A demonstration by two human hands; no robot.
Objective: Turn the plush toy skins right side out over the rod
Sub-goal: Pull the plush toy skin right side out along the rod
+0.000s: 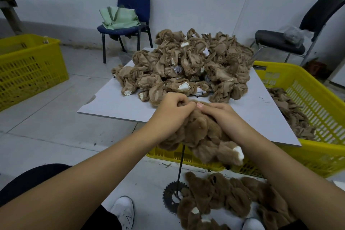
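Here, watching remotely: left hand (170,112) and right hand (220,115) both gripping brown plush skin (203,136), fingers curling into its top, bunching it over thin dark rod (181,166) standing on toothed base (173,195). Skin looking light, soft, floppy; I'm judging best hold near opening edge. Unturned skins piling on table (112,102); finished ones lying on floor (233,194).

Soft, even light is filling the room, casting only faint shadows under the board (112,106) and chairs. Nothing is glaring. The wide lens is bending straight lines and stretching the forearms near the edges, and the far corners are looking slightly soft.
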